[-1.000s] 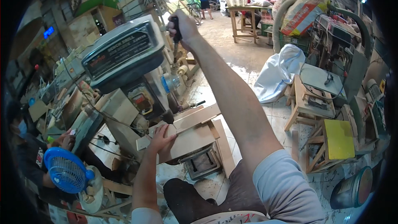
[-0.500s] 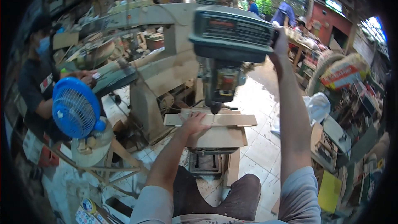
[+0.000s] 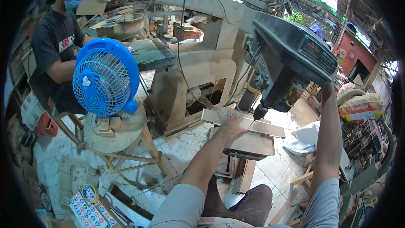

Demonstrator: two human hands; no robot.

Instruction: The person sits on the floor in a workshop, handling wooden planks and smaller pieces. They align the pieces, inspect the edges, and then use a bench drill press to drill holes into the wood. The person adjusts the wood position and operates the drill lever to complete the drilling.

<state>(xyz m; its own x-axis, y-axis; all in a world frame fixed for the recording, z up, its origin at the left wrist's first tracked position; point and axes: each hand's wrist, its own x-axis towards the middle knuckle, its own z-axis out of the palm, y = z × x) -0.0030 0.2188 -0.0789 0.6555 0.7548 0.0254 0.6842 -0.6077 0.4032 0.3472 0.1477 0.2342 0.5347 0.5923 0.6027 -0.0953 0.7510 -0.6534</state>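
A narrow wooden board (image 3: 265,128) lies across the small table of a green bench drill press (image 3: 295,50). My left hand (image 3: 232,123) holds the board left of the drill chuck (image 3: 260,112), its fingers over the wood and reaching past the far edge. The chuck's tip is just above the board; whether the bit touches the wood is too small to tell. A wider wooden panel (image 3: 249,144) lies beneath the board. My right arm is raised to the right side of the machine's head. Only the wrist end of my right hand (image 3: 328,87) shows; its fingers are hidden behind the housing.
A blue fan (image 3: 105,78) and wood offcuts (image 3: 106,131) stand on a round stool (image 3: 95,137) to the left. Behind it a masked person (image 3: 59,42) works at a machine table (image 3: 152,55). A white sack (image 3: 301,139) and clutter lie right. Wooden lengths (image 3: 245,175) stand below the press.
My view has swung left, so the press now appears further right and tilted. My left hand stays on the board. My right hand has become mostly hidden behind the machine's head.
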